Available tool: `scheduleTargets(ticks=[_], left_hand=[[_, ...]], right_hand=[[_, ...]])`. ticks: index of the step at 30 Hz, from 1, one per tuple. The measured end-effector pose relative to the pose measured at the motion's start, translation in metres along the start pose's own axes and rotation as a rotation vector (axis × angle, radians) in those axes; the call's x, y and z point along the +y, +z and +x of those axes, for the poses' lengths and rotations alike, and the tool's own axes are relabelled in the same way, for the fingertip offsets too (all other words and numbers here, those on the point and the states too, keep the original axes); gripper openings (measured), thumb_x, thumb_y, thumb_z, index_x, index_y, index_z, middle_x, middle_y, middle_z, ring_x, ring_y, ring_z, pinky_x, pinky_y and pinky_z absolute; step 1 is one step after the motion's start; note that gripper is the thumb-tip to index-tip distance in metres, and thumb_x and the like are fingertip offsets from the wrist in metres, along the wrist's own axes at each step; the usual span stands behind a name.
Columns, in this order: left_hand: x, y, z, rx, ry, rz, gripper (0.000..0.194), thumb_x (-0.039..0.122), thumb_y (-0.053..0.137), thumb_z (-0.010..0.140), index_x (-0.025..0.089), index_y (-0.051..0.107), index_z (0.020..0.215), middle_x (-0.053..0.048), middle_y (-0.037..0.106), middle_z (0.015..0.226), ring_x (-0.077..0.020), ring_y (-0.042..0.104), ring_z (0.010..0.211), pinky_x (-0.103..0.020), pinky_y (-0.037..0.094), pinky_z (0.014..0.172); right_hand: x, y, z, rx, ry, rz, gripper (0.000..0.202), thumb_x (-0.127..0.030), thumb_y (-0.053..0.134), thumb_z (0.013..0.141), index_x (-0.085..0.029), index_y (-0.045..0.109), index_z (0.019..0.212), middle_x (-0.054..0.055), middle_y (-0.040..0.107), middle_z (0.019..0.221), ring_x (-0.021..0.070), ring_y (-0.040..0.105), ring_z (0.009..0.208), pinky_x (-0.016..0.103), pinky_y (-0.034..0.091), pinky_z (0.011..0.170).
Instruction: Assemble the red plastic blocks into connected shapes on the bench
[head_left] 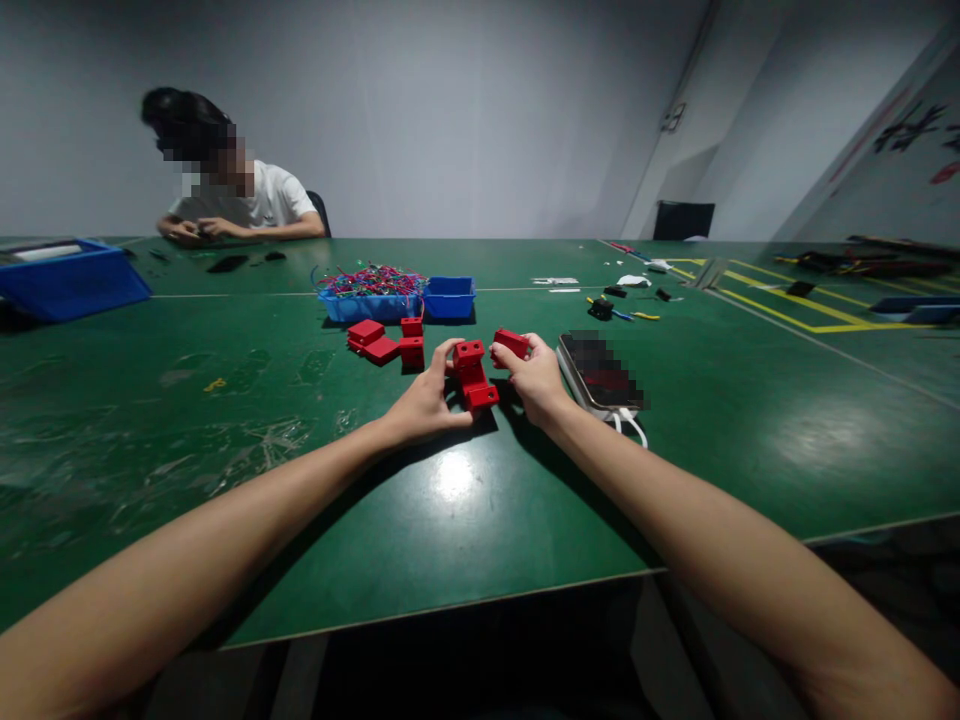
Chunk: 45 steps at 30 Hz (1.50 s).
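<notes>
My left hand [429, 400] grips a red bracket-shaped block [472, 375] with small holes in its raised ends, thumb below and fingers at its upper left side. In my right hand [538, 375] is a smaller red block [510, 345], pinched between thumb and fingers just right of the first block, with a gap between the two. Left of my left hand lie flat red blocks [373, 341] in a small group. Beside them another red bracket-shaped block [412, 345] rests on the table.
Behind the blocks stand a blue bin of coloured wires [373, 295] and a smaller blue bin [450, 298]. A phone [600, 370] with white cables lies right of my right hand. Pliers [622, 314] lie further back. Across the green table [225, 400] sits a person [247, 200].
</notes>
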<state>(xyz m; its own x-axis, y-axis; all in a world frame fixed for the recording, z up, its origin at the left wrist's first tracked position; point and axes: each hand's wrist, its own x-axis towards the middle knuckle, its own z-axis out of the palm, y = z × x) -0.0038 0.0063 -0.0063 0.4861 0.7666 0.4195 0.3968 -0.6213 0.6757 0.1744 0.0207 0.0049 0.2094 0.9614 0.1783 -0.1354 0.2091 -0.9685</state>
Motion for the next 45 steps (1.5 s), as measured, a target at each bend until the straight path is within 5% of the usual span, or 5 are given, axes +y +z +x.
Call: scheduleTargets(ticks=[8,20,32,38,45], left_hand=[[-0.0004,0.0002,-0.0004,0.002,-0.007,0.006,0.095,0.029,0.077,0.068,0.024,0.019,0.143,-0.012,0.064,0.122,-0.0262,0.066,0.112,-0.045,0.05,0.101],[-0.0006,0.0007,-0.0005,0.009,-0.023,0.016,0.095,0.028,0.076,0.068,0.023,0.02,0.144,-0.011,0.064,0.12,-0.0244,0.067,0.108,-0.043,0.051,0.098],[0.0004,-0.0004,-0.0012,0.01,-0.022,0.025,0.095,0.029,0.077,0.068,0.023,0.02,0.144,-0.013,0.064,0.123,-0.0258,0.066,0.111,-0.042,0.051,0.098],[0.0002,-0.0001,-0.0006,0.005,-0.011,0.013,0.094,0.029,0.076,0.068,0.024,0.02,0.143,-0.012,0.064,0.123,-0.0255,0.066,0.112,-0.043,0.051,0.099],[0.0009,0.0002,-0.0002,0.01,-0.017,0.013,0.096,0.03,0.077,0.067,0.023,0.02,0.144,-0.013,0.063,0.123,-0.026,0.065,0.113,-0.044,0.05,0.101]], right_hand=[[0.0011,-0.0029,0.0017,-0.004,-0.042,-0.029,0.029,-0.035,0.078,0.062,-0.017,0.064,0.081,-0.003,0.064,0.071,0.0132,0.054,0.068,0.028,0.044,0.07],[-0.0034,0.0006,0.0017,-0.015,0.09,0.088,0.041,0.003,0.056,0.055,-0.016,0.072,0.087,-0.001,0.073,0.079,0.0136,0.065,0.079,0.033,0.051,0.089],[-0.0025,-0.002,0.0043,-0.037,0.089,0.079,0.026,-0.001,0.06,0.051,-0.019,0.064,0.071,-0.003,0.068,0.068,0.0134,0.061,0.07,0.027,0.049,0.071],[-0.0015,-0.0032,0.0043,-0.046,0.077,0.1,0.033,-0.022,0.077,0.056,-0.017,0.071,0.088,0.001,0.074,0.082,0.0141,0.062,0.075,0.028,0.047,0.073],[-0.004,-0.0037,0.0033,-0.059,-0.007,-0.012,0.033,-0.037,0.078,0.06,-0.017,0.071,0.085,-0.004,0.065,0.067,0.0091,0.045,0.054,0.025,0.038,0.055]])
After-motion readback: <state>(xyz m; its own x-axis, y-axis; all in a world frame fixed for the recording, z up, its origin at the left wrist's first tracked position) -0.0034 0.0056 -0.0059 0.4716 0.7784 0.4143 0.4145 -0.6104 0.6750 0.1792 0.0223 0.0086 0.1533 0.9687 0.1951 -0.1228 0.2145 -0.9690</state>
